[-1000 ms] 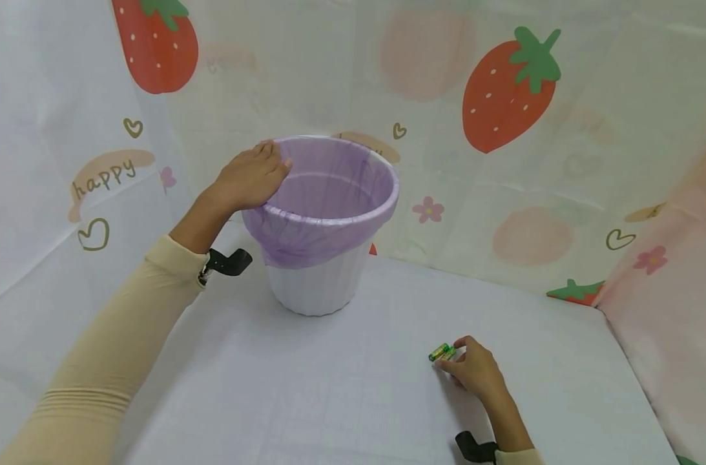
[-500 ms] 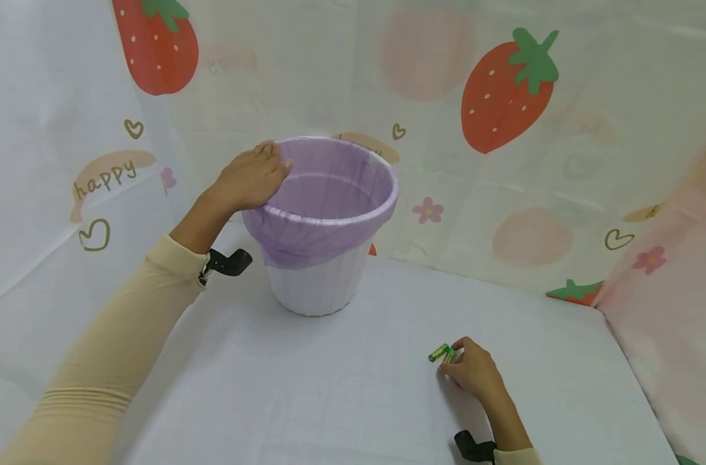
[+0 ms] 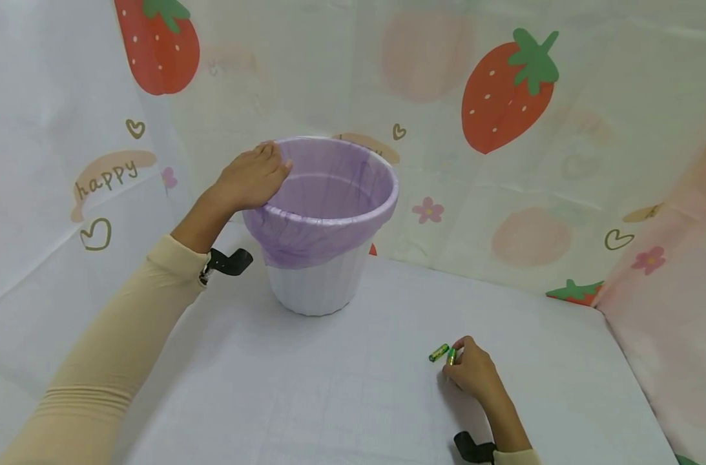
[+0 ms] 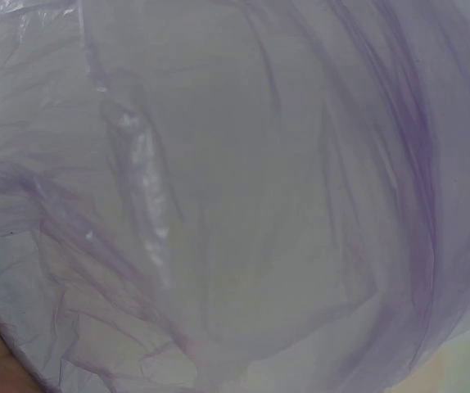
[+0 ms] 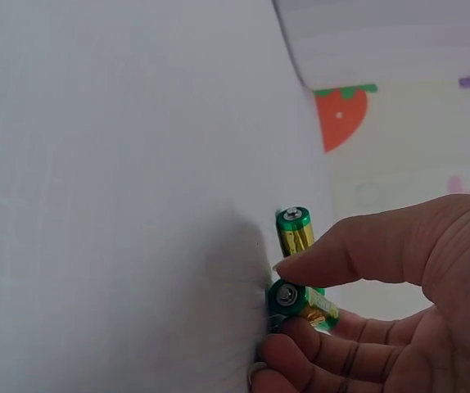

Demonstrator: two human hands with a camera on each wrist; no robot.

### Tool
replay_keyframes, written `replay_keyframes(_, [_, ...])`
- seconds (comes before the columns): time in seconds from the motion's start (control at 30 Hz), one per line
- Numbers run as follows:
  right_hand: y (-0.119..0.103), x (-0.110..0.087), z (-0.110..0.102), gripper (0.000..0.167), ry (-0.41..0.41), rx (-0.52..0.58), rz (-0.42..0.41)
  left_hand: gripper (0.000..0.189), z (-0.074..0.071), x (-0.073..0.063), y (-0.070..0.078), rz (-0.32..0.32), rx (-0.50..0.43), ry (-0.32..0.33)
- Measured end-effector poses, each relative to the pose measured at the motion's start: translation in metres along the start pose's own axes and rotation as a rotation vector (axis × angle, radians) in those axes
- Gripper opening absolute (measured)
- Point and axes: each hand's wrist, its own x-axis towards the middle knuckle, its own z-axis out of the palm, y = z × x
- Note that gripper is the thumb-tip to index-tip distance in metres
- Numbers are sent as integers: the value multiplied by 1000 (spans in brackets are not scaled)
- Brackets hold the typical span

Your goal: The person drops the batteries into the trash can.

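Observation:
My left hand (image 3: 250, 177) grips the left side of the rim of a white trash bin (image 3: 314, 290), over a purple bin liner (image 3: 312, 239) folded down outside it. In the left wrist view the liner (image 4: 243, 205) fills nearly everything, with a bit of the hand at the lower left corner. On the table at the right, my right hand (image 3: 475, 371) pinches a green and gold battery (image 3: 452, 356) between thumb and fingers. A second such battery (image 3: 438, 352) lies just left of it. The right wrist view shows the held battery (image 5: 305, 303) end-on, near the other battery (image 5: 294, 231).
The bin stands toward the back of a white-covered table (image 3: 306, 394). Behind it hangs a curtain (image 3: 306, 64) printed with strawberries, hearts and flowers. A pink cloth side (image 3: 672, 310) borders the table at the right. Each wrist carries a black camera mount (image 3: 230, 262).
The battery in my right hand has turned more upright and shifted slightly right, away from the other battery. That one, my left hand and the bin have stayed put.

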Motion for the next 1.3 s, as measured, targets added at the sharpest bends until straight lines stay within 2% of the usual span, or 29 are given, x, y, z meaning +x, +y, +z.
replay_keyframes(0.53, [2,0,1,33,17,27,-29,68,-1,1,1,-1,7,-5])
replay_keyframes(0.77, [4,-3,-1,34,23,43,-23,68,-1,3,-1,6,21,-3])
replay_keyframes(1.03, [7,-3,-4,35,23,139,7,69,-1,2,0,1,19,-13])
replay_keyframes(1.3, [4,-4,-16,40,63,246,-27,69,-2,1,1,3,21,-15])
